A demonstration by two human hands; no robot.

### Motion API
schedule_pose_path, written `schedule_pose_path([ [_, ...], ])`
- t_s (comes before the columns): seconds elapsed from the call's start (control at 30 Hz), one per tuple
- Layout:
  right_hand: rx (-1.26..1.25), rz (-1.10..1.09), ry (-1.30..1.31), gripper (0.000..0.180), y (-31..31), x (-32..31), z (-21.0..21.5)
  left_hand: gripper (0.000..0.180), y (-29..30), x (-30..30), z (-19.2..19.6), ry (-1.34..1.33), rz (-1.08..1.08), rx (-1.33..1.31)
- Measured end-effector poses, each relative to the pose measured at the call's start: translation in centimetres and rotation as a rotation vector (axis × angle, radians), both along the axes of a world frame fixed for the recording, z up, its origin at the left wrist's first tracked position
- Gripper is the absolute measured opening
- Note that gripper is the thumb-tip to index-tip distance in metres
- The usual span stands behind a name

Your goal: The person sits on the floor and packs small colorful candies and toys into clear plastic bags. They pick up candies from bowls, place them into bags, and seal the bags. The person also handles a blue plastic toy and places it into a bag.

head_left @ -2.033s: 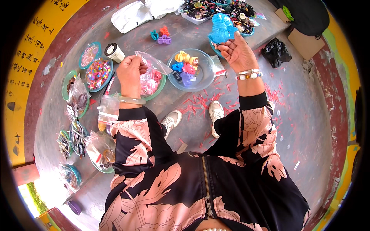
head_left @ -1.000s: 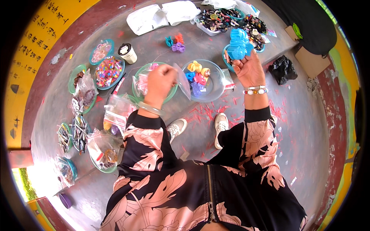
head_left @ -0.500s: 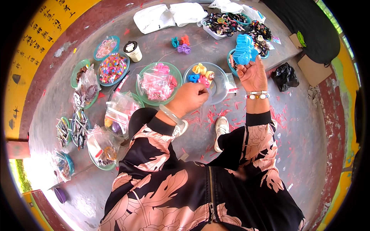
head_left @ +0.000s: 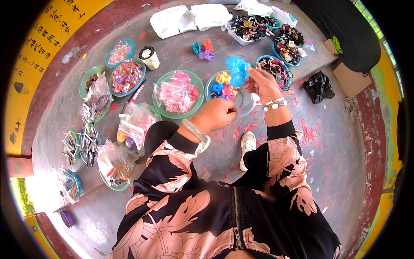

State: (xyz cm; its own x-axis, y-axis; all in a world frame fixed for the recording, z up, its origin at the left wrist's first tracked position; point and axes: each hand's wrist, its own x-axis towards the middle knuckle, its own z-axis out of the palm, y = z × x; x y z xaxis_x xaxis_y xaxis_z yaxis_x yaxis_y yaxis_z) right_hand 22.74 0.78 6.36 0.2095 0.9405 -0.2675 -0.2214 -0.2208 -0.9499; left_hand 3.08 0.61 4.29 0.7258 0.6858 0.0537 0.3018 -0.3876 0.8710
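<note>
My right hand (head_left: 264,85) pinches a large, shiny blue hair claw clip (head_left: 238,72) with rounded lobes, holding it up over the clear plastic bowl (head_left: 246,105). The clip hides part of the bowl's far side. Inside the bowl lie several smaller hair claw clips: a yellow one (head_left: 222,78), a blue one (head_left: 216,88) and a pink one (head_left: 228,92). My left hand (head_left: 215,115) is closed, knuckles up, at the bowl's near left edge. Whatever its curled fingers hold, if anything, is hidden.
A green bowl (head_left: 196,108) of pink bagged clips stands left of the clear bowl. Three loose claw clips (head_left: 206,55) and a lidded cup (head_left: 149,58) are farther off. Baskets of hair ties (head_left: 276,73) stand right. Red scraps (head_left: 310,131) litter the floor; a black bag (head_left: 319,86) lies right.
My right hand has brought the blue claw clip left and slightly down, from above the hair-tie baskets to over the clear bowl. My left hand has shifted slightly, staying closed.
</note>
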Motion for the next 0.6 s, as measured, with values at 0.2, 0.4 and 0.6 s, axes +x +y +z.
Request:
schedule_pose_path([
  [0.2,0.243,-0.128,0.07,0.025,0.7,-0.5,0.1,0.015,-0.1,0.0,0.2,0.0,-0.004,0.034],
  [0.4,0.187,-0.203,0.081,0.025,1.6,-0.6,-0.6,0.017,0.0,0.0,0.3,0.006,-0.017,0.038],
  [0.6,0.556,0.051,-0.027,0.034,0.5,-3.6,1.8,0.018,0.2,0.1,-1.0,0.036,-0.024,0.155],
])
